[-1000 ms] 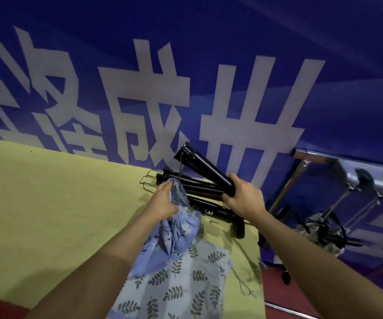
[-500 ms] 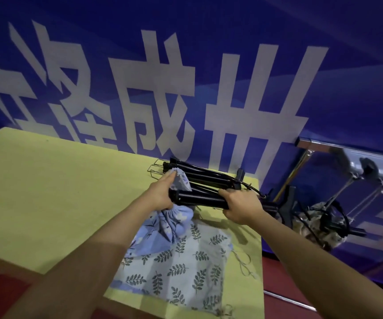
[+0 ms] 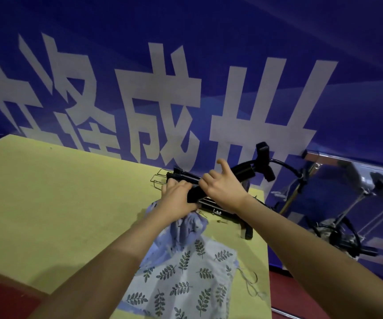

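Note:
A black folded stand (image 3: 243, 172) is held slanted over the far right of the yellow table (image 3: 59, 203), its clamp end up to the right. My right hand (image 3: 223, 188) grips its tube from above, with the thumb and one finger lifted. The stand's lower end meets the gathered mouth of a blue floral drawstring bag (image 3: 189, 227). There my left hand (image 3: 176, 195) grips the bag's mouth, fingers curled over the tube end. How far the tube is inside the bag is hidden by my hands.
More black stands (image 3: 222, 209) and a wire frame (image 3: 158, 180) lie behind my hands. A leaf-print cloth bag (image 3: 185, 279) lies flat at the table's near right edge. A blue banner (image 3: 185, 88) backs the table. A metal rack (image 3: 358, 187) with gear stands at right.
The stand swung from pointing up-left to lying across, then tilted with its clamp end up to the right. Its tube end now meets the bag's mouth, and my right hand's grip loosened.

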`<state>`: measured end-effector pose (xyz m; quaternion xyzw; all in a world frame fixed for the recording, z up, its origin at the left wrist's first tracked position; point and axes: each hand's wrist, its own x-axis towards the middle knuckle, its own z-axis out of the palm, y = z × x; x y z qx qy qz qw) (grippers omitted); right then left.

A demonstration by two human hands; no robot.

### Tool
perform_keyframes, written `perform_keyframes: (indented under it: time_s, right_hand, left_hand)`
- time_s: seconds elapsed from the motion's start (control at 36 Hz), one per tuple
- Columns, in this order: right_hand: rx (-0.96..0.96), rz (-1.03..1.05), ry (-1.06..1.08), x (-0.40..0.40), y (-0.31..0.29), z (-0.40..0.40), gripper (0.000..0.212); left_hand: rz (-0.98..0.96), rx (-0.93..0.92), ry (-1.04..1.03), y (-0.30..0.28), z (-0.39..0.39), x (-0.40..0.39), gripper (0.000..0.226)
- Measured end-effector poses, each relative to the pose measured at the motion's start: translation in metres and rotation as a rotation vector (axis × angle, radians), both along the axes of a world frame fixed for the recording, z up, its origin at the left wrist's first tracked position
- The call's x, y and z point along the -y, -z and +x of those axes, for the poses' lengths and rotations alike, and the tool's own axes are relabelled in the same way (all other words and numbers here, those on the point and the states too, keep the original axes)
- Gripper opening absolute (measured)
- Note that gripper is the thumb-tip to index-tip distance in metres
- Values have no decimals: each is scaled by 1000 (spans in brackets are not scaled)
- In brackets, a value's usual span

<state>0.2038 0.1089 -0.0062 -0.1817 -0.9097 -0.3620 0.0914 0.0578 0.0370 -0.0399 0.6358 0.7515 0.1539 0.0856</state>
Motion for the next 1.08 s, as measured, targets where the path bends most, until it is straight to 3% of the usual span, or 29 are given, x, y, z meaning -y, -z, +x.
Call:
perform_keyframes:
  time_s: [0.06,0.19,0.33,0.39,0.5,0.64,0.72,0.94,1.03,1.08]
  right_hand:
    - [-51,23,-55,-7,0,-6,13]
    - [-221,48,-167,-12,10,-9,31]
    - [-400,-73,-131,-5,23,-6,18]
    - [-456,-207,-53,-3,29,-9,13]
    - [-494,-787,187,5,29,-26,24]
    - [-522,-977,258,8,35,-55,35]
    - [-553,-1015,284,9,37,-66,40]
    - [-564,-1005,260,9,25,-67,15]
    - [-772,-1163,315,4,25,-59,23]
    - [-881,-1159,365,-1,23,-52,22]
  left_hand:
    - [48,67,-40,4,-1,-4,35]
    - [73,184,-141,10,-5,-13,29]
    - [94,297,-227,4,-20,-14,27]
    - [112,364,-236,0,-26,-13,23]
    - [162,548,-227,-7,-30,-7,17]
    - [230,711,-226,-19,-30,0,22]
    - [256,726,-226,-24,-34,2,25]
    - [279,713,-243,-25,-45,8,21]
    - [298,657,-282,-20,-49,7,18]
    - [315,641,-317,-16,-51,5,17]
